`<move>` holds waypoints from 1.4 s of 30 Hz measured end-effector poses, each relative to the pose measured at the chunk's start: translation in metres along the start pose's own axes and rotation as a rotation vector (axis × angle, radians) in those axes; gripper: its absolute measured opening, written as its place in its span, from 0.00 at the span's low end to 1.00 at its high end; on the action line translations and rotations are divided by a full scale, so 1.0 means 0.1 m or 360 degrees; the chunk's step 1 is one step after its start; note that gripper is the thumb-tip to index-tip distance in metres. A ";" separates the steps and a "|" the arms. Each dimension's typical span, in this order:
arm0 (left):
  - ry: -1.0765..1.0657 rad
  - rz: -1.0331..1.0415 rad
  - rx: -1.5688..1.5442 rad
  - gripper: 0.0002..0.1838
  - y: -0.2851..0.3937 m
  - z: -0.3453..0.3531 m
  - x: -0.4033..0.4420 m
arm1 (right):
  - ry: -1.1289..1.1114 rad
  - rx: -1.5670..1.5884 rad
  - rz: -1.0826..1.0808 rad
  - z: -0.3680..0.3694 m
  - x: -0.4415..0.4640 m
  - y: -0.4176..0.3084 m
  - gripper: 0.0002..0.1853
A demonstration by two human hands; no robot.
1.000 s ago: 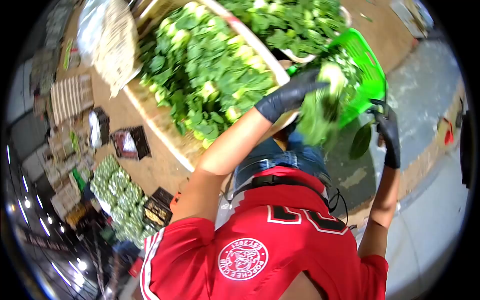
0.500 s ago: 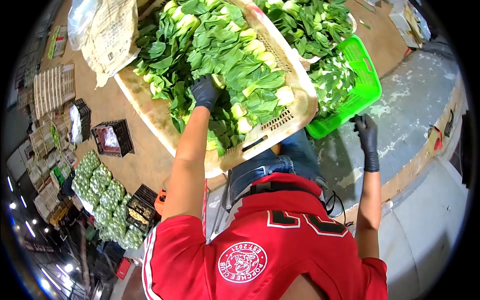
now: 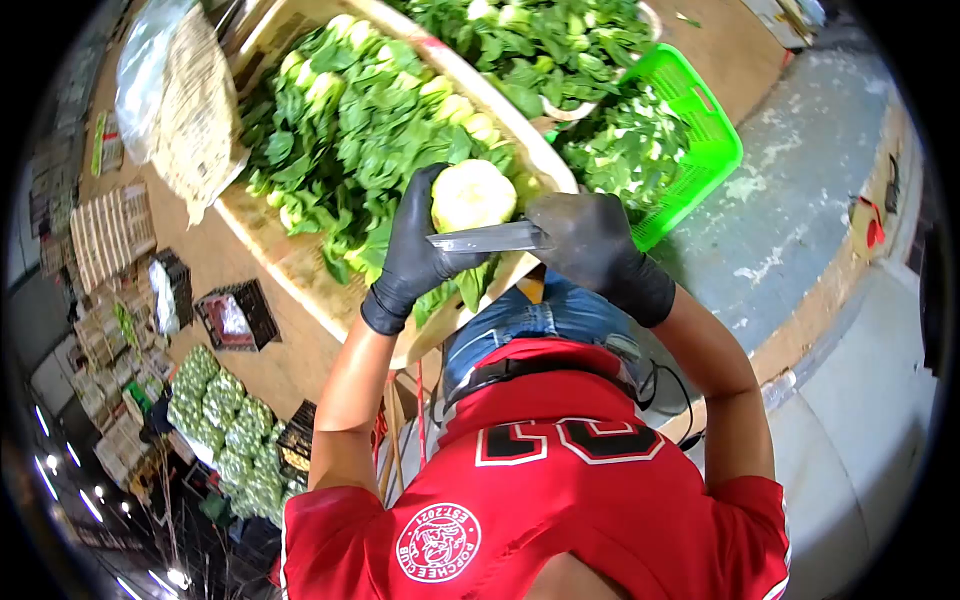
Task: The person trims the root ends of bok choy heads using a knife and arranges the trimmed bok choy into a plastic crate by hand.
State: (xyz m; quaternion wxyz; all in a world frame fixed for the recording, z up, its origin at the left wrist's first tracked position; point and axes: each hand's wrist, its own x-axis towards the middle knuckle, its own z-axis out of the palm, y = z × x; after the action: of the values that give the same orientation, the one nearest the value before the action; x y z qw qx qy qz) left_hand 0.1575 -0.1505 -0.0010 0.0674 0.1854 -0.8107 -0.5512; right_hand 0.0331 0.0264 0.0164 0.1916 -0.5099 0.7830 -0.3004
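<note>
Both hands wear black gloves. My left hand (image 3: 412,245) is wrapped round a leafy green vegetable (image 3: 474,196), whose pale, round cut base faces up. My right hand (image 3: 590,240) is closed on a knife (image 3: 488,237), its flat blade lying across just below that base and reaching to my left hand. The leaves hang below my hands. Behind them, a large cream crate (image 3: 290,262) holds many heads of the same greens (image 3: 370,140).
A bright green basket (image 3: 715,160) with loose leaves stands at the right. Another container of greens (image 3: 540,45) is at the top. Sacking and plastic (image 3: 195,110) lie on the crate's left edge. Dark crates (image 3: 238,315) and bagged vegetables (image 3: 225,425) are at lower left.
My left hand has come back from the crate with a head of greens. My right hand has moved left from beside the green basket, bringing the knife to the vegetable.
</note>
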 end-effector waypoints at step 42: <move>-0.1285 0.0059 0.0169 0.43 0.97 2.46 0.98 | 0.1060 0.1280 0.1414 -0.81 -1.89 1.47 0.17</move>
State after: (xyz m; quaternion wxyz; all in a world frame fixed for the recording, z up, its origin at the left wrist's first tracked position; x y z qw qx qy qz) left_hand -0.0322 0.0571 -0.0157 -0.2561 -0.0572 -0.8025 -0.5358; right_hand -0.0401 0.2652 -0.0223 0.2200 0.0900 0.7626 -0.6016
